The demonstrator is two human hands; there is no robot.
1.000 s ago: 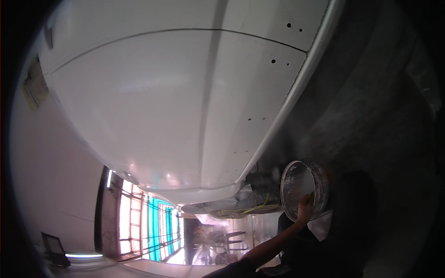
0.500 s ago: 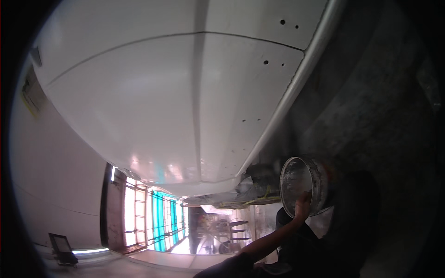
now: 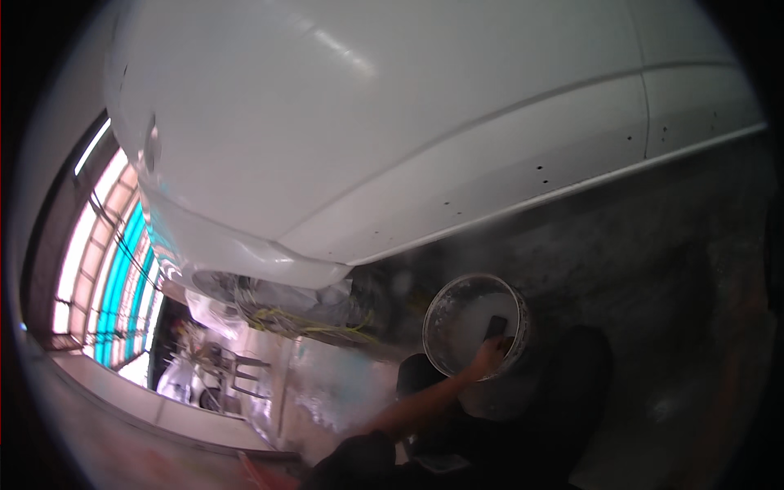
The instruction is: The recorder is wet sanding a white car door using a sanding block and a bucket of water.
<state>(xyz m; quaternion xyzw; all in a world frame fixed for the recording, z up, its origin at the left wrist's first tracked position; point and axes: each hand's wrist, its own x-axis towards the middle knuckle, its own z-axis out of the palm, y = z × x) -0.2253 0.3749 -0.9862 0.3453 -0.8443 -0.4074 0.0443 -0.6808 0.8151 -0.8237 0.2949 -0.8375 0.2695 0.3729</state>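
We see the left hand [image 3: 488,356] at the near right side of a round bucket [image 3: 441,310], its bare forearm [image 3: 425,406] slanting up from the lower edge. Its fingers are closed around a dark rectangular block [image 3: 495,327], which shows against the bucket's open mouth; we cannot tell whether the block touches the pale, cloudy contents [image 3: 469,317]. The right hand is out of our view, so we cannot tell its grip. Dark-clothed legs [image 3: 584,359] stand bent just beside the bucket. Above, we see a white vehicle body [image 3: 392,114] with small dark holes [image 3: 540,168] along its lower panel. Near its left end, we find grey wrapping [image 3: 327,298] with yellow-green strips, and farther left a turquoise-banded window [image 3: 114,278].
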